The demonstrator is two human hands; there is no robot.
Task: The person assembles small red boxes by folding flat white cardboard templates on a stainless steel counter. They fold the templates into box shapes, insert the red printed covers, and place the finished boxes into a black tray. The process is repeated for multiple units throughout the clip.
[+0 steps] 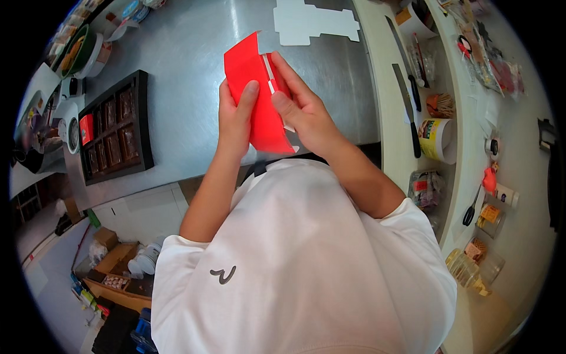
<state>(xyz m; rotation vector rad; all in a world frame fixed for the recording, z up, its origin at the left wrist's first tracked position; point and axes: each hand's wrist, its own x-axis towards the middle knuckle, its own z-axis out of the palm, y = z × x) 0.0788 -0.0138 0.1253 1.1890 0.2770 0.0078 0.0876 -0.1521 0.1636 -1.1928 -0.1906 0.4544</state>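
Between my two hands is a red folded cardboard box (pixel 263 118), held up over the metal table and partly folded, with white inner edges showing along its right side. My left hand (pixel 236 115) grips its left side, thumb lying on the red face. On the right side, my right hand (pixel 303 106) has its thumb pressed near the edge and its fingers behind the panel. What the box contains, if anything, is hidden. Beyond it, a flat white die-cut card (pixel 314 23) lies on the table.
At left on the metal table (pixel 183 53) stands a black compartment tray (pixel 143 118) of dark brown pieces, with a small red box (pixel 86 128) in it. Tubs and bowls (pixel 76 53) line the far left. The right shelf holds long knives (pixel 407 97), a white tub (pixel 437 140) and jars (pixel 466 268).
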